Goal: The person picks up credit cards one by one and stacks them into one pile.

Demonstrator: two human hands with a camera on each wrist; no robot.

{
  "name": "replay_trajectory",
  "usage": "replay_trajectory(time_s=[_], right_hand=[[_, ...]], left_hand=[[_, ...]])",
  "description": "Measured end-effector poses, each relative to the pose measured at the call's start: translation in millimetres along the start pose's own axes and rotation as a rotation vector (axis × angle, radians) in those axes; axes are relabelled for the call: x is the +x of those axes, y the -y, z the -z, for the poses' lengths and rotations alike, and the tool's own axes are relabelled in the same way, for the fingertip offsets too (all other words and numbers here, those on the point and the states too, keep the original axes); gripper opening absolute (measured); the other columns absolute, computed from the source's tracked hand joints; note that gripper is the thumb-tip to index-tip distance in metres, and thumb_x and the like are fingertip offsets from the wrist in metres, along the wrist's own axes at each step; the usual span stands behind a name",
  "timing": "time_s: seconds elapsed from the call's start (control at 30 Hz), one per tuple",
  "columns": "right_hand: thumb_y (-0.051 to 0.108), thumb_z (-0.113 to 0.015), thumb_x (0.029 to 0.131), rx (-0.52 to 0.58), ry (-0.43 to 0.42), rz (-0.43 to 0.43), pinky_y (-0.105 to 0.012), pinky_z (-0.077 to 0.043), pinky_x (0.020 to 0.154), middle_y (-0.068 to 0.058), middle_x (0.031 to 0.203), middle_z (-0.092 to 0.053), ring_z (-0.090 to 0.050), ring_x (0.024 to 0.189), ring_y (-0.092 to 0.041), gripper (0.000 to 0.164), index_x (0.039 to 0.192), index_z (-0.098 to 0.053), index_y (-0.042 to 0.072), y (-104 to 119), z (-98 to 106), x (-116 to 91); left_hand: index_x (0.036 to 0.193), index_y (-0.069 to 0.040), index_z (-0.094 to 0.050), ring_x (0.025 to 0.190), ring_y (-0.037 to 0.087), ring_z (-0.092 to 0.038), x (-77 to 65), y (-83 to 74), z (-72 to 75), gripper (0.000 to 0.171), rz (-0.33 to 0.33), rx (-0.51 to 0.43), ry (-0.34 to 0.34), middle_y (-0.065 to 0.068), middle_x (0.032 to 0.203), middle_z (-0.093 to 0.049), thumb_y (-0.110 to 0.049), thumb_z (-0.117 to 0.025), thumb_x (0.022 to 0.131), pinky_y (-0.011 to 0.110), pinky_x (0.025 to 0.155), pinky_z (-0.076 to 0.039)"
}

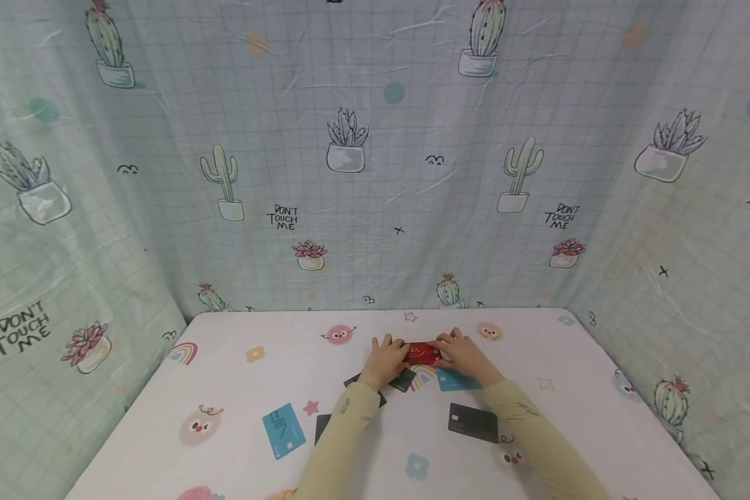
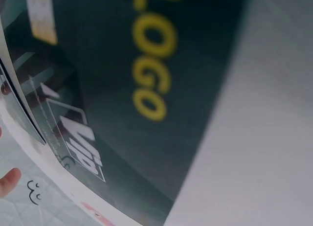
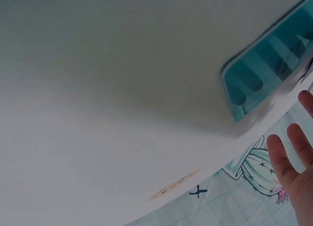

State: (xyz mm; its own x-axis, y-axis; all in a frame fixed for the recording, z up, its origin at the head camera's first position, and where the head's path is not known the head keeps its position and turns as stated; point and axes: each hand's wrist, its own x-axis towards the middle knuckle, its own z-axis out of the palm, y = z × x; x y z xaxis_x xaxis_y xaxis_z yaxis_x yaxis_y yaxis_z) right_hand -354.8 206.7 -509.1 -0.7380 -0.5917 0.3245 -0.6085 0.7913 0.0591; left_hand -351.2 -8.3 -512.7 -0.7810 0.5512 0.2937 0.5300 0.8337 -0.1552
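At the far middle of the table, a red card point(image 1: 421, 353) lies between the two hands. My left hand point(image 1: 384, 362) pinches its left end, and my right hand point(image 1: 465, 357) grips the right end. Beside the left hand is a black card point(image 1: 403, 380); below the right hand lies a blue card point(image 1: 455, 380), partly covered by the hand. A dark card point(image 2: 112, 89) with yellow lettering fills much of the left wrist view. The right wrist view shows that blue card point(image 3: 269, 64) near the spread fingers point(image 3: 279, 155); the red card is not visible there.
Another black card point(image 1: 473, 422) lies nearer, left of the right sleeve. A blue card point(image 1: 284, 430) is at left, with a dark card point(image 1: 321, 425) partly behind the left sleeve. One more dark card point(image 1: 351, 380) is crossed by the left forearm. A patterned curtain point(image 1: 400, 194) surrounds the white table point(image 1: 225, 375).
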Motion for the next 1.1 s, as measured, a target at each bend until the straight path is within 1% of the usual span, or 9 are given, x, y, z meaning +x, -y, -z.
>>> replay_trajectory(time_s=[0.13, 0.33, 0.47, 0.6, 0.7, 0.83, 1.1], right_hand=[[0.037, -0.063, 0.079, -0.01, 0.001, 0.001, -0.037, -0.044, 0.063, -0.004, 0.102, -0.058, -0.043, 0.083, -0.019, 0.042, 0.113, -0.059, 0.013, 0.6, -1.8, -0.1], [0.035, -0.062, 0.079, -0.017, 0.008, -0.002, -0.039, -0.044, 0.063, -0.004, 0.101, -0.058, -0.043, 0.082, -0.019, 0.039, 0.112, -0.06, 0.013, 3.0, -2.0, 0.2], [0.035, -0.061, 0.08, -0.001, 0.037, -0.022, -0.04, -0.044, 0.064, -0.004, 0.103, -0.058, -0.042, 0.083, -0.019, 0.04, 0.113, -0.059, 0.013, 4.6, -1.6, 0.2], [0.035, -0.06, 0.082, 0.014, 0.059, -0.038, -0.041, -0.045, 0.067, -0.004, 0.105, -0.058, -0.042, 0.085, -0.019, 0.04, 0.116, -0.058, 0.014, 4.9, -2.6, 0.7], [0.035, -0.06, 0.082, 0.01, 0.051, -0.031, -0.04, -0.044, 0.066, -0.004, 0.105, -0.058, -0.042, 0.084, -0.019, 0.04, 0.115, -0.058, 0.013, 4.4, -2.7, 0.6], [0.035, -0.06, 0.082, 0.008, 0.042, -0.024, -0.04, -0.045, 0.066, -0.004, 0.104, -0.058, -0.041, 0.083, -0.018, 0.04, 0.115, -0.058, 0.013, 4.0, -2.1, 0.0], [0.038, -0.058, 0.082, 0.003, 0.053, -0.031, -0.042, -0.047, 0.071, -0.003, 0.105, -0.058, -0.044, 0.087, -0.019, 0.041, 0.115, -0.057, 0.014, 4.2, -2.6, -0.2]], left_hand=[[0.116, -0.022, -0.055, 0.1, 0.019, -0.045, -0.4, -0.6, -0.4, 0.038, 0.011, 0.007, 0.014, -0.004, 0.115, -0.058, -0.04, -0.056, 0.083, 0.044, 0.081, -0.039], [0.12, -0.023, -0.053, 0.104, 0.019, -0.044, -0.8, -1.0, -1.7, 0.038, 0.032, -0.011, 0.067, -0.003, 0.119, -0.056, -0.039, -0.053, 0.086, 0.047, 0.087, -0.039], [0.121, -0.023, -0.052, 0.105, 0.02, -0.044, -1.9, -1.5, -2.0, 0.037, 0.035, -0.013, 0.091, -0.002, 0.12, -0.055, -0.038, -0.052, 0.087, 0.05, 0.089, -0.039], [0.12, -0.023, -0.053, 0.105, 0.02, -0.044, -2.0, -2.0, -1.6, 0.037, 0.036, -0.008, 0.087, -0.002, 0.119, -0.056, -0.037, -0.052, 0.086, 0.051, 0.089, -0.04], [0.12, -0.022, -0.053, 0.105, 0.021, -0.044, -1.7, -2.4, -1.3, 0.038, 0.04, -0.007, 0.081, -0.002, 0.118, -0.056, -0.038, -0.054, 0.085, 0.052, 0.089, -0.039], [0.12, -0.022, -0.053, 0.105, 0.021, -0.045, -1.5, -3.1, 0.6, 0.039, 0.041, 0.007, 0.088, -0.001, 0.117, -0.057, -0.039, -0.053, 0.085, 0.052, 0.089, -0.04], [0.12, -0.023, -0.053, 0.104, 0.021, -0.046, 0.2, -3.3, 4.3, 0.039, 0.038, 0.035, 0.111, -0.001, 0.113, -0.057, -0.039, -0.054, 0.084, 0.052, 0.09, -0.04]])
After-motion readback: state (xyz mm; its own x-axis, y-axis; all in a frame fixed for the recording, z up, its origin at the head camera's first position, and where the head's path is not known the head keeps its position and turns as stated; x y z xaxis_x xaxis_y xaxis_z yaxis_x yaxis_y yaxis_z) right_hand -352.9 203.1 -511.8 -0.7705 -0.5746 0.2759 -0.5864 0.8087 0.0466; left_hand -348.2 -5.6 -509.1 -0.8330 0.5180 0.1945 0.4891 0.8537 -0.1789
